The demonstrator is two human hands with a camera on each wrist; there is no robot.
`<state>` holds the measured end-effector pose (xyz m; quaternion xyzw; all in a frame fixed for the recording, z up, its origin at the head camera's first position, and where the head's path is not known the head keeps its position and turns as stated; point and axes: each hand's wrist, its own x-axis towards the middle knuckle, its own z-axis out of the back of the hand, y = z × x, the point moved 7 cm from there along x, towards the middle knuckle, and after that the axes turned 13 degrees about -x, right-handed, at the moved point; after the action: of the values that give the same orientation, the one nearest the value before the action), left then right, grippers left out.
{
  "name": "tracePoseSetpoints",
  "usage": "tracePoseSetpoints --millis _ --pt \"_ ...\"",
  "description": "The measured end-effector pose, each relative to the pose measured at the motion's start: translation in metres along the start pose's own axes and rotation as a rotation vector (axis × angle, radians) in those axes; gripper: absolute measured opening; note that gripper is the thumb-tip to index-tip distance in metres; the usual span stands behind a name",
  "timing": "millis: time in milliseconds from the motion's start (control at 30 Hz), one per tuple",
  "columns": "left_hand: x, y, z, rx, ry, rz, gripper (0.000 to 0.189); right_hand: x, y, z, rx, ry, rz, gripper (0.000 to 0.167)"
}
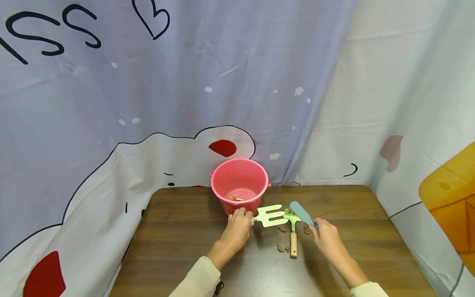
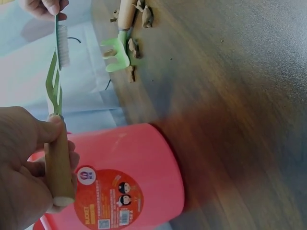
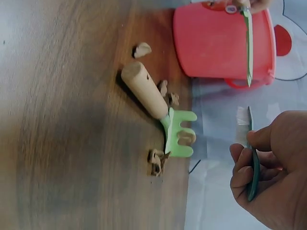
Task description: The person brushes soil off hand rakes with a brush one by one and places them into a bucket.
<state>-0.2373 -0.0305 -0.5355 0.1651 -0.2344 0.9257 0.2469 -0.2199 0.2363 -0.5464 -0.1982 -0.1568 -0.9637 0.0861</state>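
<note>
Left hand (image 1: 236, 229) grips green fork (image 1: 264, 217) by the wooden handle, in front of pink bucket (image 1: 237, 175), tines pointing off to bucket's right. Right hand (image 1: 327, 237) grips small brush (image 1: 302, 213), right of bucket, bristles facing down, apart from tines. Green rake (image 1: 293, 243) plus brown bits (image 1: 280, 248) on table (image 1: 352, 214), right of bucket, nearer the person. Brushing well probably means: fork steady, bristles flat on tines, light strokes from handle end to tips.

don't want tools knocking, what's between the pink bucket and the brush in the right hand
In the head view, the fork in the left hand lies between bucket and brush, its tips by the rake's head.
</note>
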Motion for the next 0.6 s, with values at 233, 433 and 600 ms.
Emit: tracePoseSetpoints --millis 233,433,600 --pt "0.001 -0.002 0.011 0.008 -0.011 -0.021 0.015 -0.001 -0.013 0.002 -0.021 0.001 -0.019 0.013" --pt "0.0 -0.005 0.027 0.034 -0.052 -0.065 0.017 -0.003 -0.02 0.002 -0.017 0.021 -0.031 0.015" --pt "0.0 -0.003 0.045 0.029 -0.064 -0.059 0.015 -0.003 -0.023 0.003 -0.016 0.011 -0.029 0.014"
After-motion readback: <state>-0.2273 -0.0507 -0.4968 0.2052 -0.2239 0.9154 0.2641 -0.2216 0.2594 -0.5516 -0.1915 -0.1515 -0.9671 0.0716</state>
